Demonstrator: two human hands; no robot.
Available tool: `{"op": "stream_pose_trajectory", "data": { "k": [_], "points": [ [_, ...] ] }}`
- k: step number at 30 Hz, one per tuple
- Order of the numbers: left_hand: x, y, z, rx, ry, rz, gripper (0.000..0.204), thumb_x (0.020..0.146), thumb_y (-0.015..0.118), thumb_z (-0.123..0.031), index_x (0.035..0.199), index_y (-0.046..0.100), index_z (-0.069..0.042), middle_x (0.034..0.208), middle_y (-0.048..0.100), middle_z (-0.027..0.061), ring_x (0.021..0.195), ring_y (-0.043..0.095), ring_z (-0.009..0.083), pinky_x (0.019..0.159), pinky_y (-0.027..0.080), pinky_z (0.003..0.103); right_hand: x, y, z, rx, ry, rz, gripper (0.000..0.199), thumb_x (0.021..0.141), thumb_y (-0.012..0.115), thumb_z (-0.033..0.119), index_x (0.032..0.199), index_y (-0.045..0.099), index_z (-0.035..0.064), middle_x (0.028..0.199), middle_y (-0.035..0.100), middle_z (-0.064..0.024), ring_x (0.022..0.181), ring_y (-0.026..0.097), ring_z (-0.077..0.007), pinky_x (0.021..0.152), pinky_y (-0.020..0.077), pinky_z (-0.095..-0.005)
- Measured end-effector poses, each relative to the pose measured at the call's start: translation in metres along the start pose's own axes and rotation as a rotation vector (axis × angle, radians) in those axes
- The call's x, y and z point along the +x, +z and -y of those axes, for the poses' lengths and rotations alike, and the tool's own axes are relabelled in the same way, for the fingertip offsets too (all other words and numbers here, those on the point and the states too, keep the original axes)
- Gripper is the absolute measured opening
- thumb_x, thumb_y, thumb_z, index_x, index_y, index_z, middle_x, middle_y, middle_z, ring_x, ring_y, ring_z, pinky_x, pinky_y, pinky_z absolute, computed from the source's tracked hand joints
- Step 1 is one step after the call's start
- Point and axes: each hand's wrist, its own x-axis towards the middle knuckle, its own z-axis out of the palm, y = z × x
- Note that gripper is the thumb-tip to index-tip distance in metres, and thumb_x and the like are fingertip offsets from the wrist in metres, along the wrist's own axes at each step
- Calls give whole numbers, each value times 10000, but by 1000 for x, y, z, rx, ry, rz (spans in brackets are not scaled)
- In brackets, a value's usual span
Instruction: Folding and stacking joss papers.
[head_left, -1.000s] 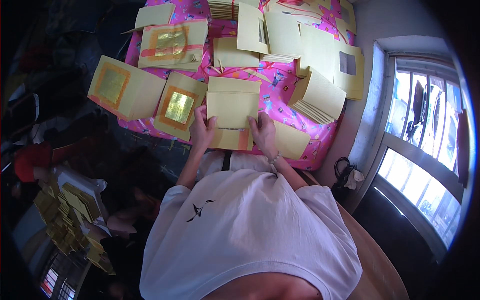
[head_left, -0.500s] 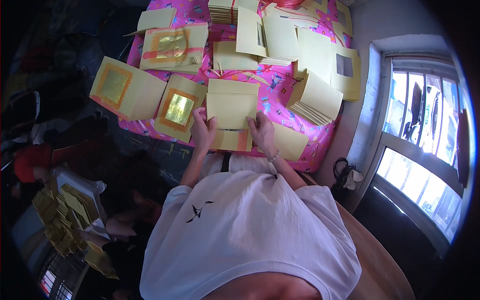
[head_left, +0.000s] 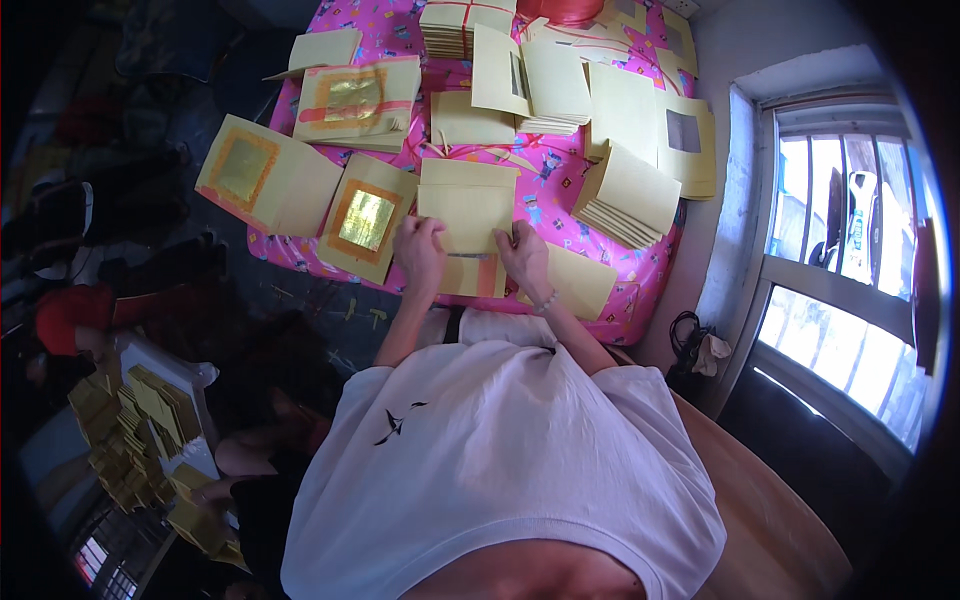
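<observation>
Near corners at both hands

Pinching the near right corner of a pale-yellow paper sheet (head_left: pixel 467 212) in the closed-up right hand (head_left: pixel 524 258); bunching the left hand (head_left: pixel 419 252) at the near left corner, cannot tell whether gripping; stretching away from both, over the pink tablecloth (head_left: pixel 640 268)

Sheet (head_left: pixel 467 215) between left hand (head_left: pixel 420 255) and right hand (head_left: pixel 525 256)

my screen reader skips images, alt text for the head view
A person's left hand and right hand touch the lower sides of a pale yellow sheet on a pink patterned tablecloth. Cards with gold squares lie to its left.
</observation>
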Motion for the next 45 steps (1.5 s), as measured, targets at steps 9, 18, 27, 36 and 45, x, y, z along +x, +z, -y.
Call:
{"op": "stream_pose_trajectory", "data": {
  "k": [9, 18, 27, 36, 45],
  "points": [
    [-6, 0, -19, 69, 15, 218, 340, 750, 661, -150, 1027, 499, -40, 1003, 502, 141, 870, 588, 325, 749, 479, 427, 0, -2, 1, -42, -6, 6, 294, 831, 648, 287, 843, 543, 12, 730, 606, -190, 664, 605, -372, 604, 467, -460],
    [-20, 0, -22, 41, 87, 125, 466, 744, 704, -263, 1074, 462, -38, 1015, 471, 179, 933, 531, 365, 777, 443, 462, -2, 0, 2, -64, -29, -3, 298, 838, 642, 288, 852, 538, 9, 746, 598, -205, 683, 614, -381, 620, 477, -468],
    [-21, 2, -23, 46, 46, 124, 487, 736, 726, -244, 1088, 460, -37, 1011, 466, 178, 945, 519, 361, 784, 436, 453, -5, -15, 13, 108, -60, -68, 265, 826, 658, 250, 856, 545, 13, 806, 604, -186, 727, 615, -376, 632, 484, -444],
    [-26, 9, -19, 29, 48, 94, 492, 750, 719, -267, 1111, 468, -46, 1041, 467, 162, 989, 498, 355, 826, 414, 455, -15, 1, 16, -163, -354, 88, 150, 783, 673, 156, 837, 574, 56, 800, 599, -121, 747, 623, -304, 642, 496, -415],
    [-29, 12, -16, 3, 80, 45, 495, 771, 709, -283, 1138, 470, -51, 1049, 469, 167, 1004, 486, 362, 835, 401, 474, -15, 1, 9, 31, -325, 57, 161, 765, 695, 135, 786, 575, 29, 760, 593, -119, 690, 607, -294, 622, 493, -388]
  ]
}}
